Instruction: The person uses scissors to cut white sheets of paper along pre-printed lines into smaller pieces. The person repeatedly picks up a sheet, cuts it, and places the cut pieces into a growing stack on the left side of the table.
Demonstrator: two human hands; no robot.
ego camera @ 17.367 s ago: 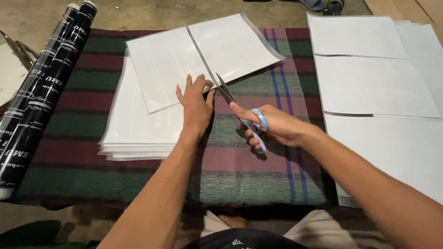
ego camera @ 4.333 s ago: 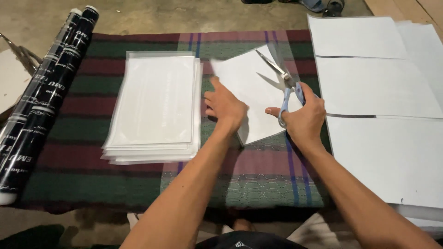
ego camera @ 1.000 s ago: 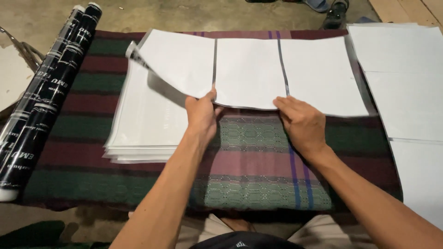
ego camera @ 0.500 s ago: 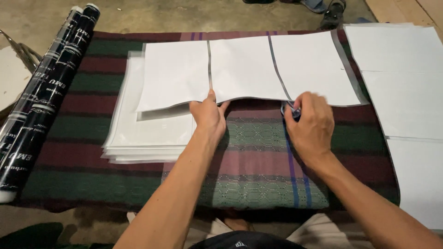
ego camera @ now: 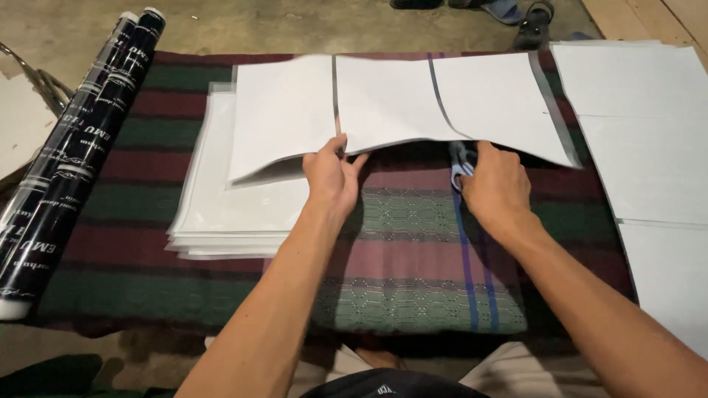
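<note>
Left hand (ego camera: 333,177): pinches the lower edge of the wide white folded paper sheet (ego camera: 391,107) (creased in three panels).
Right hand (ego camera: 495,184): grips blue-handled scissors (ego camera: 462,158) under that sheet.

Looks like a home floor setup, not a real shop. I'm working on a striped woven blanket (ego camera: 413,243) spread over bare concrete floor (ego camera: 258,22), sandals (ego camera: 535,18) left at the edge, paper stacks (ego camera: 228,221) and black rolls (ego camera: 70,158) alongside.
</note>
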